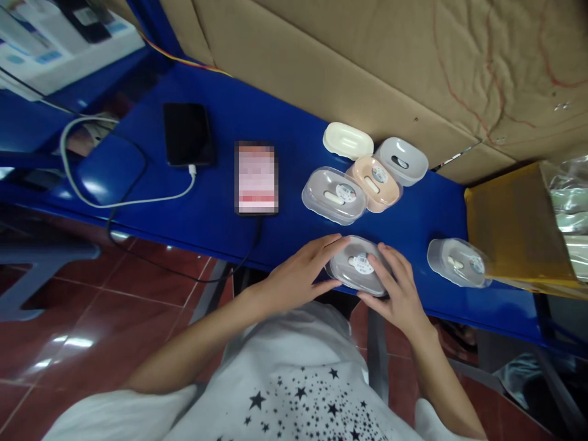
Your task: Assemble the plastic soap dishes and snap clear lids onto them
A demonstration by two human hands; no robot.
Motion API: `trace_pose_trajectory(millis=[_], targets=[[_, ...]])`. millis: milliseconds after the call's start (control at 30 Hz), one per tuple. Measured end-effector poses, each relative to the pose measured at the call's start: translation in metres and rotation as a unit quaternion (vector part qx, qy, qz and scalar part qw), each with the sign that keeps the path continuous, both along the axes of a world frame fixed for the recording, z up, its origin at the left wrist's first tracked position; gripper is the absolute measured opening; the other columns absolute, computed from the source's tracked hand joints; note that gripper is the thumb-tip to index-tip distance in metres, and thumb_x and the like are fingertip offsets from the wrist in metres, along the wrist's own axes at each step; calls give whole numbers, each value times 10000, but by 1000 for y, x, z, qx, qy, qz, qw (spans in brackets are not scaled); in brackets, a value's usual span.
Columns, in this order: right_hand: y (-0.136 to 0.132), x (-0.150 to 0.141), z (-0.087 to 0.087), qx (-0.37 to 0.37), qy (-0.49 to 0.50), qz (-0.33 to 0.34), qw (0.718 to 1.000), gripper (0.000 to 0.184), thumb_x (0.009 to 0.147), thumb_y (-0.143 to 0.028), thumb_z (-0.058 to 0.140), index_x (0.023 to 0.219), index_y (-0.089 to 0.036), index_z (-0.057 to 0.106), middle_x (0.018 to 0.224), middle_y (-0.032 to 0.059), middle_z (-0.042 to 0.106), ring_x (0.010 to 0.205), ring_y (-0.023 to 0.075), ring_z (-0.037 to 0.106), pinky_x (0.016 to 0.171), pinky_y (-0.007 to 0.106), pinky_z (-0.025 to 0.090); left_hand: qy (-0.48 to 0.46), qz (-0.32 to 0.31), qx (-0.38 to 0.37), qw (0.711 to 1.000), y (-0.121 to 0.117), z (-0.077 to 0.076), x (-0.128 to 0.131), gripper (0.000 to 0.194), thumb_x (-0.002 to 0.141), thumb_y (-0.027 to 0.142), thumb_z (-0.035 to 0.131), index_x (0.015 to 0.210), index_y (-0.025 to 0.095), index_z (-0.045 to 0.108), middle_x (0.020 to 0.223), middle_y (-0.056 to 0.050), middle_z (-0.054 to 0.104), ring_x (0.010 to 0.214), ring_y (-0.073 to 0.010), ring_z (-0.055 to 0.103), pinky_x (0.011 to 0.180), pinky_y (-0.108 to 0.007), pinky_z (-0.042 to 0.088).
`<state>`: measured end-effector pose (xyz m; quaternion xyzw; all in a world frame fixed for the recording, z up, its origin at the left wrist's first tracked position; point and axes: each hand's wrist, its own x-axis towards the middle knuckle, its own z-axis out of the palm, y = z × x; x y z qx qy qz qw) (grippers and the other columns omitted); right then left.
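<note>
My left hand (297,274) and my right hand (395,289) grip a transparent oval plastic case (354,271) from both sides, just over the front edge of the blue table (285,131). A grey dish, a white oblong piece and a round sticker show through its lid. Beyond it, a similar transparent case (334,196), a peach case (374,184), a grey case (401,162) and a cream case (348,141) sit together. Another transparent case (457,262) lies to the right of my right hand.
On the table's left part lie a black phone (187,135) on a white charging cable (128,202) and a second phone (256,177) with a blurred screen. Cardboard (367,61) rises behind. A yellow envelope (514,226) stands at right. A red tiled floor (92,306) lies below.
</note>
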<state>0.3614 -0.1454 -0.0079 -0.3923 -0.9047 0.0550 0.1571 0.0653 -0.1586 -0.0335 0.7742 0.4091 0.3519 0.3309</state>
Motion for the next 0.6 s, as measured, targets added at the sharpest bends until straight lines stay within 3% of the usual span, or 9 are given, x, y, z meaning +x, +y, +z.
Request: trace_pose_trajectory(millis=[67,167,233,300,367,467,600], targets=[[0,4,0,18,-7,-25,1000,985,987,-424,770,1773,-447,177,1788,85,379,1592,442,447,1225,726,483,-1,8,-1,1000,0,-1,0,816,1065,302,722,1727,334,246,1720,-152,459,1589,-320,484,1285,-545,493],[3,9,0,90,-16,-117,989,911,1007,-302,705,1760,-477,223,1794,59,367,1622,474,384,1211,800,433,0,28,1,1000,-2,-1,-1,702,1094,312,663,1700,315,308,1684,-153,483,1572,-309,497,1273,-541,506],[4,8,0,149,1,-179,972,849,1009,-205,634,1721,-534,308,1767,31,411,1593,473,429,1186,812,436,-1,40,15,999,-4,0,0,647,1102,298,639,1679,310,347,1663,-152,488,1551,-301,515,1252,-531,527],[6,4,-1,175,19,-197,965,815,1007,-158,582,1686,-557,373,1684,44,523,1507,455,538,1146,780,474,2,53,41,998,-5,3,0,613,1106,287,627,1663,302,371,1652,-156,486,1534,-297,525,1234,-519,545],[11,-2,-1,149,12,-168,974,759,1022,-160,557,1672,-523,411,1553,74,644,1390,417,646,1095,704,527,21,69,79,994,-2,8,-1,600,1109,279,618,1659,284,378,1644,-164,491,1529,-301,523,1237,-520,539],[25,-9,1,87,-30,-122,988,550,1074,-224,531,1606,-363,530,1396,110,742,1269,363,721,1039,585,570,87,109,133,981,10,16,-6,603,1108,265,606,1666,239,380,1687,-187,452,1580,-337,463,1281,-559,477],[59,-10,7,58,-76,-164,982,377,1125,-335,467,1386,-201,703,1323,147,776,1210,359,740,1011,528,583,225,163,150,949,34,19,-12,641,1092,259,619,1688,200,391,1802,-207,294,1679,-426,285,1313,-629,388]])
